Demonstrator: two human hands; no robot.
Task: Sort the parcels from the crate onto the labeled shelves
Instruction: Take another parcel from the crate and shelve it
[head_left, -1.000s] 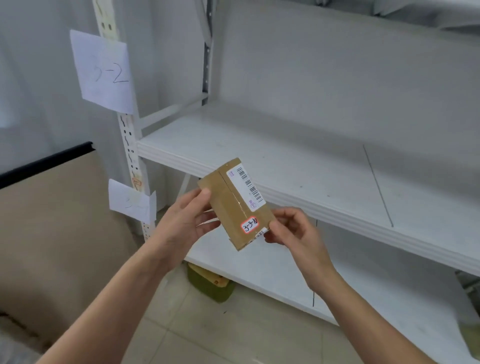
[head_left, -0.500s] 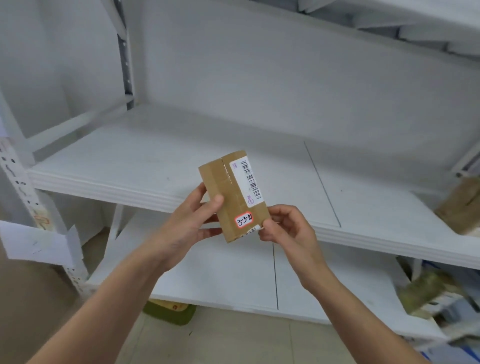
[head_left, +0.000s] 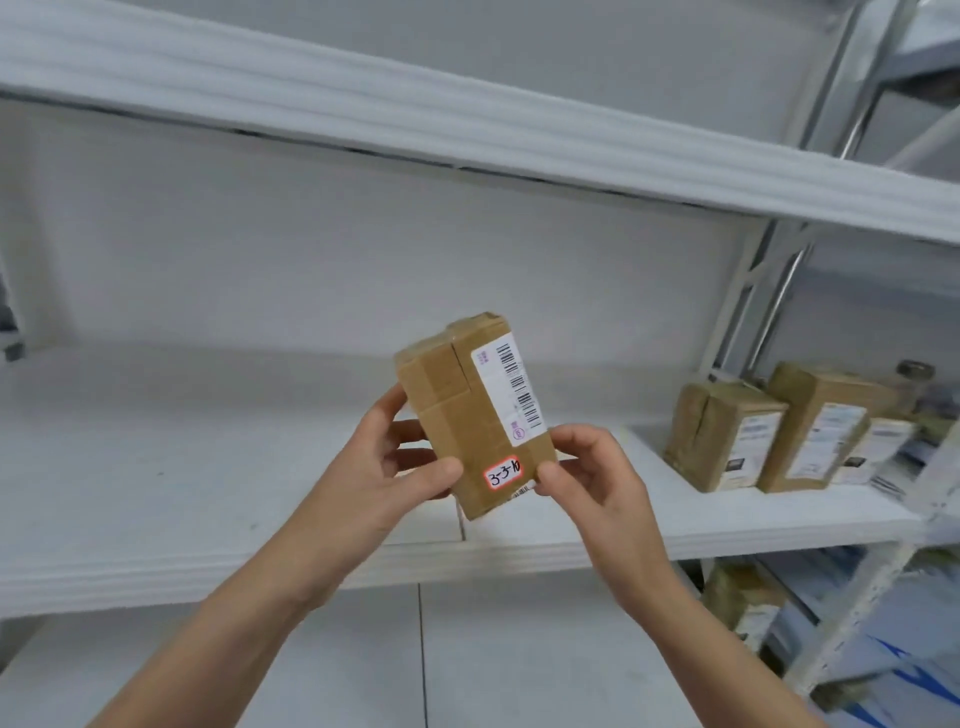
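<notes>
A small brown cardboard parcel (head_left: 462, 410) is held upright in front of the middle shelf (head_left: 156, 467). It bears a white barcode label and a red-edged sticker reading 3-3-10. My left hand (head_left: 384, 478) grips its left side, thumb on the front face. My right hand (head_left: 592, 483) pinches its lower right corner. The crate is out of view.
Several taped brown parcels (head_left: 727, 436) stand at the right end of the same shelf, by a white upright post (head_left: 748, 291). Another shelf board (head_left: 467, 130) runs overhead. More parcels (head_left: 743, 597) sit on the lower level at right.
My view has swung right and up along the rack. The paper shelf tags have left the frame and the parcels at right have come in. Both hands keep their hold on the parcel.
</notes>
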